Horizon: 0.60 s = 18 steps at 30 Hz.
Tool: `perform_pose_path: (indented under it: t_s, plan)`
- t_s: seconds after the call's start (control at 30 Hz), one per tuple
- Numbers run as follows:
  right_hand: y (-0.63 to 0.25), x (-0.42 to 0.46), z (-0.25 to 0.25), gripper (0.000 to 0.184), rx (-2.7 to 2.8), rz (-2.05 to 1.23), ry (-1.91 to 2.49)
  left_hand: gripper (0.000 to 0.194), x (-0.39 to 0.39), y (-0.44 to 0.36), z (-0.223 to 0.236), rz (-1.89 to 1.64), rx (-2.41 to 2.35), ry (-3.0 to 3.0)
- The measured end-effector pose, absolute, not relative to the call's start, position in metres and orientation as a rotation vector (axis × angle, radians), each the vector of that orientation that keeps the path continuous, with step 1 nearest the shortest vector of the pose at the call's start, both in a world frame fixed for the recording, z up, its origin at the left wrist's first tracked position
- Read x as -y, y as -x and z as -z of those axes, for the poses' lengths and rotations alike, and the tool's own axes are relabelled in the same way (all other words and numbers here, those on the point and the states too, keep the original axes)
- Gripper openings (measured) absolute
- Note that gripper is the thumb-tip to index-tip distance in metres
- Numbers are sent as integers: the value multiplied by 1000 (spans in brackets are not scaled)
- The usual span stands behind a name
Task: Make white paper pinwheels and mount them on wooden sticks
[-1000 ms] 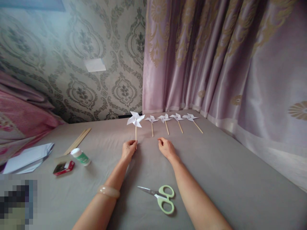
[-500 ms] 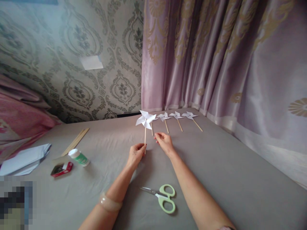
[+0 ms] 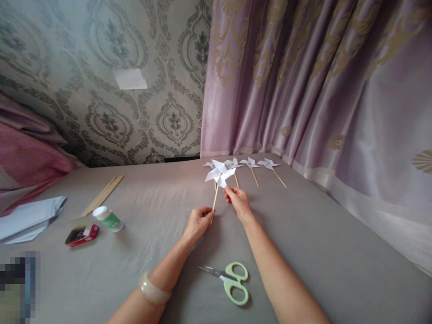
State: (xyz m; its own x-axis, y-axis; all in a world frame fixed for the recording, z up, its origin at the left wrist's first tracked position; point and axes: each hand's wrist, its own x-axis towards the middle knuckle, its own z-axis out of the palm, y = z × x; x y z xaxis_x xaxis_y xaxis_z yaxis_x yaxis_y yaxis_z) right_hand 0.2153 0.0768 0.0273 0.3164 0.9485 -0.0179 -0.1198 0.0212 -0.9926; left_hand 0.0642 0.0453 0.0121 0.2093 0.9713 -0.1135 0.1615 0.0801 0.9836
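Note:
My left hand [image 3: 199, 220] pinches the wooden stick of a white paper pinwheel [image 3: 220, 173] and holds it up, tilted to the right. My right hand [image 3: 238, 200] is just right of the stick, fingertips close under the pinwheel's paper blades; whether they touch it is unclear. Behind it, a row of more white pinwheels [image 3: 251, 164] on sticks lies flat on the grey sheet near the curtain; the leftmost are partly hidden by the held one.
Green-handled scissors [image 3: 229, 280] lie between my forearms. At the left are a glue bottle [image 3: 107, 219], a small red box [image 3: 81, 234], spare wooden sticks [image 3: 103, 195] and white paper sheets [image 3: 30, 218]. A purple curtain [image 3: 303, 81] hangs at the right, wallpaper behind.
My left hand has carried the pinwheel to the right and tilted it. My right hand has risen from the sheet and closed in on the stick just under the blades.

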Motion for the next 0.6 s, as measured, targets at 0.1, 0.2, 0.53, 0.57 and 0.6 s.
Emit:
perform_pose_path:
  t_s: [0.1,0.2,0.53,0.57,0.6]
  plan:
    - [-219,-78,-27,40,855,-1010,1252,37,-47,-63,-9,-892,-1201,-1352]
    - [-222,-79,-27,40,822,-993,1243,36,-48,-62,-8,-891,-1196,-1379]
    - [-225,-82,-26,45,701,-949,1152,38,-46,-61,-12,-846,-1228,-1396]
    - [-226,-82,-26,46,695,-943,1146,38,-45,-62,-13,-846,-1232,-1396]
    - [-226,-82,-26,47,692,-937,1142,38,-45,-62,-13,-847,-1233,-1396]
